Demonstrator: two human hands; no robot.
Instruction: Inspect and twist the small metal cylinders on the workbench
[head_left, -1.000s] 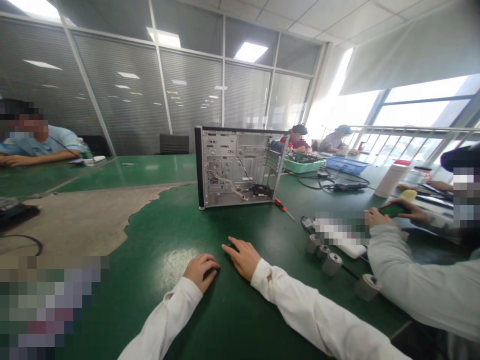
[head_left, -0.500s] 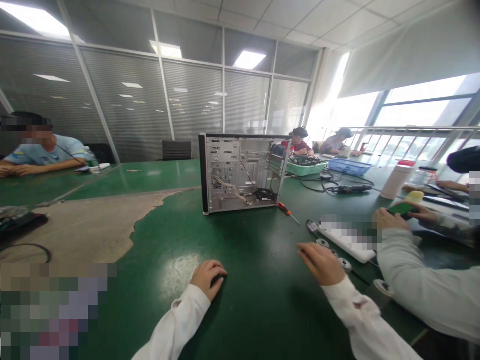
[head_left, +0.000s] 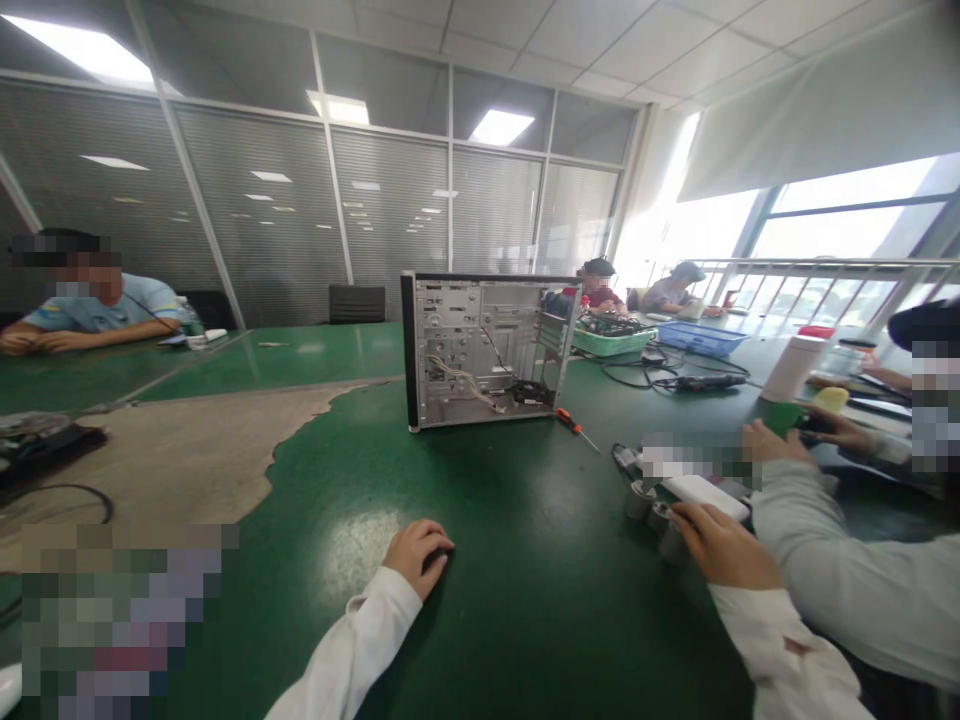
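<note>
My left hand (head_left: 418,557) rests on the green table (head_left: 525,620), fingers loosely bent and thumb apart, holding nothing. My right hand (head_left: 727,548) is at a group of small grey cylindrical cups (head_left: 639,502), its fingers together over the rim of the nearest one. Whatever the fingertips pinch is hidden. Farther up the table an open computer case (head_left: 410,350) stands upright, its bare metal inside, loose cables and a black fan (head_left: 531,390) showing. An orange-handled screwdriver (head_left: 570,422) lies by its lower right corner.
A partly blurred white power strip (head_left: 705,492) lies beyond the cups. At right a co-worker's sleeve (head_left: 817,530) is close to my right hand. Farther back are a white bottle (head_left: 796,365), a green basket (head_left: 615,342) and a blue basket (head_left: 701,338). Brown board (head_left: 202,440) covers the left.
My right hand has moved right, from above the bare table to the grey cups. My left hand stays in place. The co-worker's hands have shifted slightly with a green object.
</note>
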